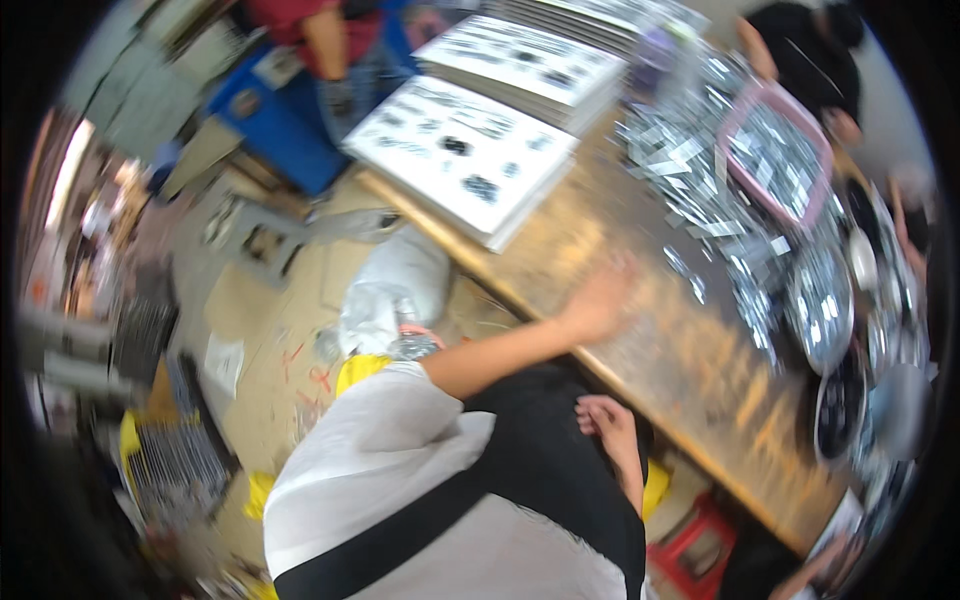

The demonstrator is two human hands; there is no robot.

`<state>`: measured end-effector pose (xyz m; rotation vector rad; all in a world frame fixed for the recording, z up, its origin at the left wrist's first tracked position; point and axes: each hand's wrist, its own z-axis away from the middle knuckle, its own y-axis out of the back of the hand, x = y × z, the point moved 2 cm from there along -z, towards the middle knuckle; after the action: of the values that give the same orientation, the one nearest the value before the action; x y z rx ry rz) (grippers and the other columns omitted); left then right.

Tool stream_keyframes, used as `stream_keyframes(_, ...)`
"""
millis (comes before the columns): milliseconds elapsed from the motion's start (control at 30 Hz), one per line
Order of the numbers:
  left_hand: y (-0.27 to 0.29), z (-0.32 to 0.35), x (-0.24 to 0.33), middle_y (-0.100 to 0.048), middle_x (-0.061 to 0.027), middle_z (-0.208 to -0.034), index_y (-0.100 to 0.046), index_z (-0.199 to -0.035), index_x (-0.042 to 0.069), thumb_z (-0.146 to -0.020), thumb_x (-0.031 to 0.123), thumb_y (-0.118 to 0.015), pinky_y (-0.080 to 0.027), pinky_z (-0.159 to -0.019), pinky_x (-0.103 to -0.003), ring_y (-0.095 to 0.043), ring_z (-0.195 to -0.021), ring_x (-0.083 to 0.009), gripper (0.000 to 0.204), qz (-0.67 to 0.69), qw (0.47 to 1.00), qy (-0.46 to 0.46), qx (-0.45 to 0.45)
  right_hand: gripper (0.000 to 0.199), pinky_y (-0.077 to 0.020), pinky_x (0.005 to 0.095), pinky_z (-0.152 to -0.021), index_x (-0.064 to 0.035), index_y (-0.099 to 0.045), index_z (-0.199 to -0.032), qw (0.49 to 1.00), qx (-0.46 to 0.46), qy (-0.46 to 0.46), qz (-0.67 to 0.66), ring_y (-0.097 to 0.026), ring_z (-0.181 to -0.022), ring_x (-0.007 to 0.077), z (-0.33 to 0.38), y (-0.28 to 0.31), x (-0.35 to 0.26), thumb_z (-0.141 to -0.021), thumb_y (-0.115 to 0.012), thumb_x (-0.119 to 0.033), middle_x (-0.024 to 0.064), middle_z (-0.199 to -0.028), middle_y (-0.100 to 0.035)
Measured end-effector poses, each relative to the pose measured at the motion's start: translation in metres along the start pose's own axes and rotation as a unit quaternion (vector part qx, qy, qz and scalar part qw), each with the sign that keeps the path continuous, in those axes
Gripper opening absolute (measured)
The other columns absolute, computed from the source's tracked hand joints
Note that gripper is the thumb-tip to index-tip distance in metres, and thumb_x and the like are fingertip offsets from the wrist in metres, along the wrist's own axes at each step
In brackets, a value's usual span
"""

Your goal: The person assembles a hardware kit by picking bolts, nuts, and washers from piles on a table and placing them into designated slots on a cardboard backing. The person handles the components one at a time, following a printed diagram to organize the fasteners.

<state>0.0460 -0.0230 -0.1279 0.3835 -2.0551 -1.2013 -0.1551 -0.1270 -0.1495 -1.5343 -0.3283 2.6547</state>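
Note:
My left hand (603, 298) is over the near edge of the worn wooden table (560, 250), and motion smears its fingers. I make out nothing held in it. My right hand (608, 420) rests against the black apron (540, 420) over my lap, its fingers loosely bent and slightly apart, with nothing seen in them. Beyond my left hand lies a stack of white printed sheets (460, 150). Small shiny strips (690, 180) are heaped across the table's far side, with a few loose strips (685, 273) closer to my left hand.
A pink basket (727, 150) and an oval tray (822, 310) hold more shiny pieces. Co-workers, one in black (805, 60), are around the table. A white sack (400, 280) stands on the floor, left of the table. A red stool (697, 550) is beneath its near right part.

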Motion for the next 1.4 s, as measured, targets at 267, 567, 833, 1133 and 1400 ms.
stream_keyframes(267, 0.018, 0.084, 0.049, -0.04, -0.0242, -0.143, -0.042, -0.136, -0.006, -0.079, 0.024, -0.069, -0.032, -0.112, -0.043, -0.038, -0.135, -0.0373, 0.07, 0.195, 0.966, -0.109, -0.126, 0.038, -0.0449, 0.0444, -0.104, 0.0024, -0.047, -0.132, 0.856, -0.008, -0.118, -0.503, -0.052, -0.124, 0.0302, -0.028, 0.025, 0.04, -0.103, -0.037, -0.019, 0.016, -0.135, -0.052)
stream_keyframes(567, 0.021, 0.109, 0.086, -0.065, -0.0055, -0.09, -0.061, -0.079, 0.009, -0.082, 0.016, -0.057, -0.048, -0.065, -0.038, -0.063, -0.08, -0.0251, 0.009, 0.059, 0.92, -0.328, -0.206, 0.037, -0.0398, 0.0402, -0.104, 0.0005, -0.047, -0.131, 0.95, -0.05, 0.039, -0.307, -0.049, -0.123, 0.0272, 0.002, 0.007, 0.018, -0.101, -0.036, -0.019, 0.0148, -0.134, -0.051)
stream_keyframes(833, 0.031, 0.08, 0.083, -0.059, -0.0034, -0.075, -0.068, -0.107, 0.01, -0.084, 0.016, -0.066, -0.049, -0.062, -0.033, -0.06, -0.067, -0.0194, 0.025, 0.223, 0.929, -0.296, 0.012, 0.023, -0.0365, 0.0195, -0.046, -0.0067, -0.054, -0.086, 0.753, -0.052, -0.087, -0.65, -0.04, -0.056, 0.0081, 0.024, 0.085, 0.066, -0.099, -0.044, -0.023, -0.0015, -0.065, -0.04)
stream_keyframes(1133, 0.032, 0.057, 0.08, -0.057, -0.0047, -0.072, -0.067, -0.097, 0.009, -0.083, 0.016, -0.067, -0.051, -0.06, -0.034, -0.061, -0.064, -0.0233, 0.016, 0.198, 0.94, -0.274, -0.034, 0.046, -0.0413, 0.0471, -0.104, -0.0075, -0.05, -0.133, 0.69, 0.336, 0.097, -0.634, -0.052, -0.119, 0.0316, 0.067, 0.283, 0.23, -0.101, -0.033, -0.036, 0.0157, -0.134, -0.053)
stream_keyframes(1400, 0.032, 0.001, 0.02, -0.056, -0.0169, -0.107, -0.062, -0.106, 0.004, -0.089, 0.012, -0.057, -0.05, -0.08, -0.041, -0.059, -0.093, -0.0342, 0.019, 0.094, 0.995, -0.002, 0.042, 0.048, -0.0382, 0.0472, -0.107, -0.007, -0.045, -0.137, 0.778, 0.288, 0.17, -0.531, -0.049, -0.123, 0.031, -0.02, 0.238, 0.087, -0.1, -0.037, -0.036, 0.0153, -0.139, -0.049)
